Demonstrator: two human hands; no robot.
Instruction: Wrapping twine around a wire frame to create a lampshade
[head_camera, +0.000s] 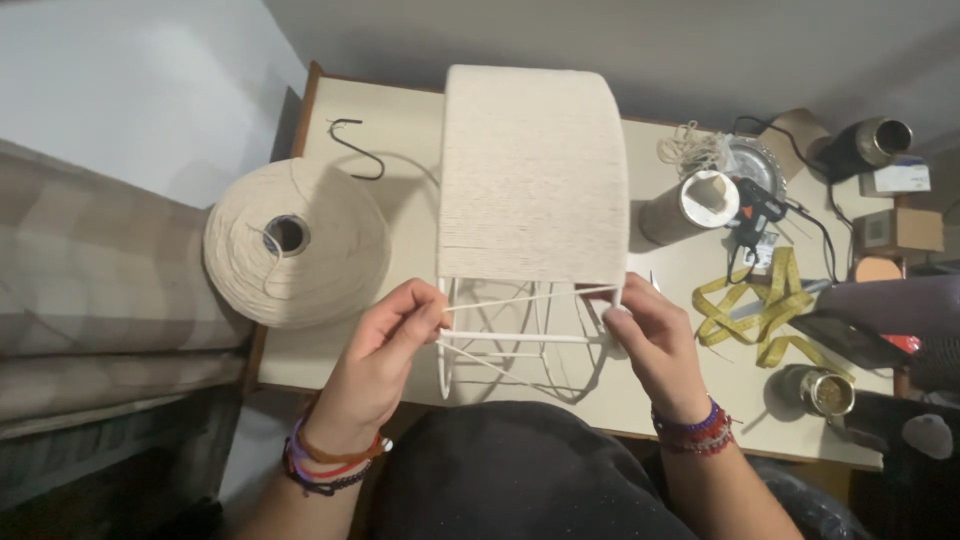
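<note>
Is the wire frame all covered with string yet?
Not fully. String covers most of the wire frame, but bare white wires show near the left hand and right hand.

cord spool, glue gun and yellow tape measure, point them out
cord spool (320, 215), head view, on its wound cream side.
glue gun (752, 208), head view, on its black body.
yellow tape measure (770, 305), head view, on a looped band.
</note>
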